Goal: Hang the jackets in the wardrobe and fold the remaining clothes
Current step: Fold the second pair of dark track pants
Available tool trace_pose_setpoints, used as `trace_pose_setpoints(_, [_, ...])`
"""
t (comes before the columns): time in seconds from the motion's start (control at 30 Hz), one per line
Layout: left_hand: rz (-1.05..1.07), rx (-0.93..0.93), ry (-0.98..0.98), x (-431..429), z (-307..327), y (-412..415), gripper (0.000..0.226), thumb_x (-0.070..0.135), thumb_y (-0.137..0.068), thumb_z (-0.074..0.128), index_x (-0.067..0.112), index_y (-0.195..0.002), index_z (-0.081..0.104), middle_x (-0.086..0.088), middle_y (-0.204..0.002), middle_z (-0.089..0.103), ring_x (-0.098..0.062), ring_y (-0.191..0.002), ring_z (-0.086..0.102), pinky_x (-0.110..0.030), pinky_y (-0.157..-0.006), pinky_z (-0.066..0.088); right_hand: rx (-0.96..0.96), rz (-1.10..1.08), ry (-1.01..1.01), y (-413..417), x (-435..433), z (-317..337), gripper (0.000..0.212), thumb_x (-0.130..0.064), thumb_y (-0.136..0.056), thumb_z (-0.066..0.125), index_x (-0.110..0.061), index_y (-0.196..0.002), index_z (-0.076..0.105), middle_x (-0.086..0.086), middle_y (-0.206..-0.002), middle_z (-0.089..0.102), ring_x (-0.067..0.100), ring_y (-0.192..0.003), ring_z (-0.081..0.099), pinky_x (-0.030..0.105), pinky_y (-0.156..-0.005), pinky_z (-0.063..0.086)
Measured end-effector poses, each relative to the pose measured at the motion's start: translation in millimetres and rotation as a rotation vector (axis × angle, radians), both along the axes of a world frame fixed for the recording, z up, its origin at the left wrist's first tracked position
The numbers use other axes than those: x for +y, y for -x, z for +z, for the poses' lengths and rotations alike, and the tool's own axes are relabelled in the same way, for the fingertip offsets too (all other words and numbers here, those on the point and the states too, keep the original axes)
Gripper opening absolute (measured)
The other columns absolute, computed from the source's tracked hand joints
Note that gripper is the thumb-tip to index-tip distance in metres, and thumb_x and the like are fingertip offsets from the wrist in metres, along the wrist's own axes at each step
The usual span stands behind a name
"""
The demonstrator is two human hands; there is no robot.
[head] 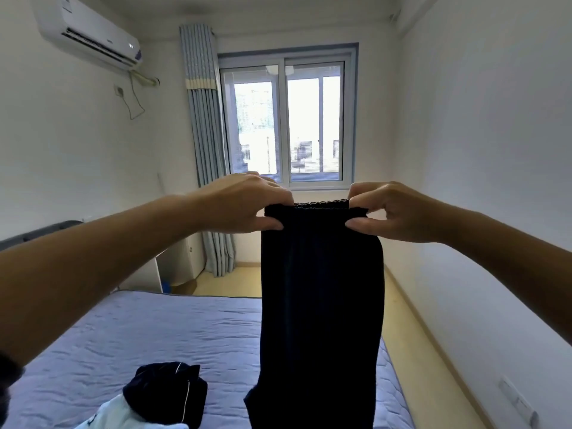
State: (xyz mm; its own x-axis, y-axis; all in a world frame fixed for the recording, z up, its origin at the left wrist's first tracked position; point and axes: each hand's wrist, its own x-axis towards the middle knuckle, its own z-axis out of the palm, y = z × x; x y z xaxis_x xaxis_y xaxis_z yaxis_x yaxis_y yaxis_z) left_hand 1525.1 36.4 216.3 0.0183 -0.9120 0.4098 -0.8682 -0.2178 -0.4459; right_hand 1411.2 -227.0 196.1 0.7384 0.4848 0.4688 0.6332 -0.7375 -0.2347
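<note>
Two grips hold up a pair of dark trousers in front of the person: the bare left grip and the bare right grip. Each one is closed on the elastic waistband. The left grip pinches its left corner between thumb and curled fingers, and the right grip pinches the right corner the same way. The waistband is stretched level between them. The trousers hang straight down from both grips with the legs together, and their lower end runs out of the bottom of the view.

Far below the left grip, on a bed with a pale purple cover, lies a dark garment with a thin white stripe. It is bunched or loosely folded, and I cannot tell which. A pale garment touches it on the near side and is cut off by the edge of the view. Beyond both grips is a window, with a striped curtain behind the left grip.

The folding part of the task seems to be under way. The trousers are not yet folded and look ready to be laid down or doubled over. The two garments on the bed may be waiting or may be finished. No wardrobe, hanger or jacket is in view, so the hanging part cannot be judged.
</note>
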Motion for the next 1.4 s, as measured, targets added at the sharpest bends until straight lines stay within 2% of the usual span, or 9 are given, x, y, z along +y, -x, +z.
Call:
trace_pose_setpoints(0.23, [0.004, -0.126, -0.047, -15, 0, 7, 0.02, 0.039, -0.091, 0.034, 0.027, -0.084, 0.048, 0.014, -0.076, 0.047, 0.001, -0.079, 0.029, -0.025, -0.089, 0.023, -0.015, -0.021, -0.014, 8, -4, 14, 0.011, -0.014, -0.089, 0.062, -0.021, -0.08, 0.063, -0.005, -0.078, 0.054, 0.012, -0.075, 0.054, 0.024, -0.069, 0.05])
trace_pose_setpoints(0.37, [0.004, 0.134, 0.096, -20, 15, 8, 0.022, 0.04, -0.095, 0.042, 0.022, -0.097, 0.053, 0.005, -0.113, 0.046, -0.001, -0.099, 0.04, -0.018, -0.092, 0.032, -0.155, -0.087, -0.243, 11, -9, 26, 0.025, -0.016, -0.091, 0.059, 0.0, -0.072, 0.055, 0.01, -0.078, 0.049, 0.006, -0.065, 0.045, 0.01, -0.062, 0.039])
trace_pose_setpoints(0.47, [0.11, 0.411, 0.076, -26, 21, 4, 0.013, 0.035, -0.096, 0.047, 0.024, -0.09, 0.051, 0.005, -0.092, 0.053, -0.009, -0.079, 0.051, -0.018, -0.07, 0.042, -0.153, -0.16, -0.298, 10, -6, 31, 0.016, -0.013, -0.088, 0.064, -0.006, -0.074, 0.06, 0.01, -0.089, 0.055, 0.007, -0.07, 0.05, 0.008, -0.065, 0.041])
trace_pose_setpoints(0.53, [0.158, 0.501, 0.116, -29, 24, 1, 0.013, 0.033, -0.095, 0.05, 0.032, -0.082, 0.047, 0.008, -0.079, 0.055, -0.005, -0.067, 0.052, -0.015, -0.059, 0.042, -0.069, -0.192, -0.364, 11, -4, 37, 0.011, -0.018, -0.084, 0.07, -0.015, -0.091, 0.062, 0.001, -0.098, 0.059, 0.011, -0.082, 0.059, 0.014, -0.074, 0.048])
trace_pose_setpoints(0.67, [-0.002, 0.753, 0.241, -34, 27, -2, 0.016, 0.015, -0.091, 0.06, 0.023, -0.08, 0.051, 0.008, -0.077, 0.057, 0.006, -0.066, 0.058, -0.007, -0.059, 0.045, 0.362, -0.255, -0.323, 14, -11, 56, 0.061, -0.044, -0.059, 0.075, -0.034, -0.116, 0.058, -0.007, -0.097, 0.069, 0.013, -0.094, 0.066, 0.023, -0.082, 0.054])
trace_pose_setpoints(0.8, [0.028, 1.033, 0.116, -40, 13, -13, 0.02, 0.014, -0.088, 0.064, 0.022, -0.102, 0.051, 0.003, -0.098, 0.065, -0.008, -0.085, 0.067, -0.017, -0.071, 0.055, 0.548, -0.261, -0.046, 1, -12, 53, 0.029, -0.03, -0.073, 0.075, -0.021, -0.1, 0.069, -0.007, -0.091, 0.073, 0.006, -0.085, 0.068, 0.014, -0.07, 0.051])
trace_pose_setpoints(0.97, [0.171, 0.963, 0.137, -45, 11, -43, 0.025, 0.017, -0.091, 0.06, 0.018, -0.116, 0.06, 0.005, -0.101, 0.063, -0.008, -0.091, 0.06, -0.011, -0.075, 0.051, 0.471, -0.336, -0.112, -34, -6, 39, 0.009, -0.018, -0.091, 0.059, -0.016, -0.099, 0.063, 0.002, -0.089, 0.064, 0.016, -0.085, 0.063, 0.023, -0.066, 0.054])
trace_pose_setpoints(1.1, [0.234, 0.993, 0.232, -44, 10, -62, 0.007, 0.019, -0.091, 0.059, 0.023, -0.095, 0.063, -0.002, -0.093, 0.065, -0.011, -0.083, 0.059, -0.016, -0.071, 0.047, 0.598, -0.302, -0.195, -55, 14, 22, 0.044, -0.051, -0.071, 0.07, -0.025, -0.104, 0.057, -0.005, -0.088, 0.068, 0.013, -0.086, 0.069, 0.029, -0.062, 0.057])
trace_pose_setpoints(1.4, [0.378, 0.774, 0.106, -17, 29, -65, 0.014, 0.027, -0.091, 0.059, 0.037, -0.085, 0.052, 0.009, -0.091, 0.058, -0.007, -0.083, 0.055, -0.022, -0.066, 0.042, 0.317, -0.418, 0.071, -85, 28, 45, 0.016, -0.021, -0.089, 0.064, -0.027, -0.076, 0.057, -0.002, -0.076, 0.061, 0.024, -0.076, 0.067, 0.033, -0.068, 0.059])
